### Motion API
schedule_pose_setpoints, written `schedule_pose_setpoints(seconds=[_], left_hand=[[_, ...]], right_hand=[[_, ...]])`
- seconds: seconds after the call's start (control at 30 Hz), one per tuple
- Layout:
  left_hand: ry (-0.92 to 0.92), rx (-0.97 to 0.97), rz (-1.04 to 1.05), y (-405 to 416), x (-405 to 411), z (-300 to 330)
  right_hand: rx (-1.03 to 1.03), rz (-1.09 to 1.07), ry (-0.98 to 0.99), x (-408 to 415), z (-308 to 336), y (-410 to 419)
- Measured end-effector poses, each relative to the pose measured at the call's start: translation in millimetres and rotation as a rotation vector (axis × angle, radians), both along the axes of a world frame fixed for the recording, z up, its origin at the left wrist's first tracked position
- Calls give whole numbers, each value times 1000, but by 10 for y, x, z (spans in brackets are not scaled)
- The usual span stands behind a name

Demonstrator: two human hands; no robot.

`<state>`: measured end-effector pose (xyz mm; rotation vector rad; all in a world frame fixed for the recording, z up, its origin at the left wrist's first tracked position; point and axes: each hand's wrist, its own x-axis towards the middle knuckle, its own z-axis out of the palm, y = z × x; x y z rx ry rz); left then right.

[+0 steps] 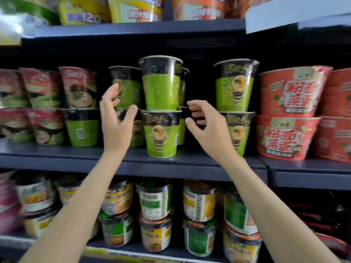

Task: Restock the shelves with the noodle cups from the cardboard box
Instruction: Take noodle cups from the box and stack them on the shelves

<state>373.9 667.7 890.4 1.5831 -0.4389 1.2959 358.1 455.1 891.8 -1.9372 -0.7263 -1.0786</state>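
Two bare hands raised before stacked noodle cups on the middle shelf

The left hand [115,118] and right hand [206,128] hover with fingers loosely spread, gripping nothing, either side of a green cup [161,133] at the shelf [133,164] front edge. A second green cup [161,84] stands upright on it. Red bowls [290,114] sit toward the right end.

Red noodle bowls [288,114] stacked in twos (right side); small tubs [155,221] fill the shelf below.
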Motion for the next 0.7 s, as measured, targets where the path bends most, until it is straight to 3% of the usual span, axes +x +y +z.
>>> schedule_pose_setpoints(seconds=[0.07,0.17,0.3,0.43,0.7], left_hand=[[354,-140,-295,124,75,91],[577,46,-405,152,147,75],[578,234,-367,137,294,-47],[458,305,-308,95,356,-55],[392,364,-346,-260,288,-70]], right_hand=[[-81,21,101,78,-14,196],[-93,26,152,184,-68,390],[11,79,151,235,-97,482],[-52,29,131,247,-73,393],[-111,-77,130,110,-65,4]])
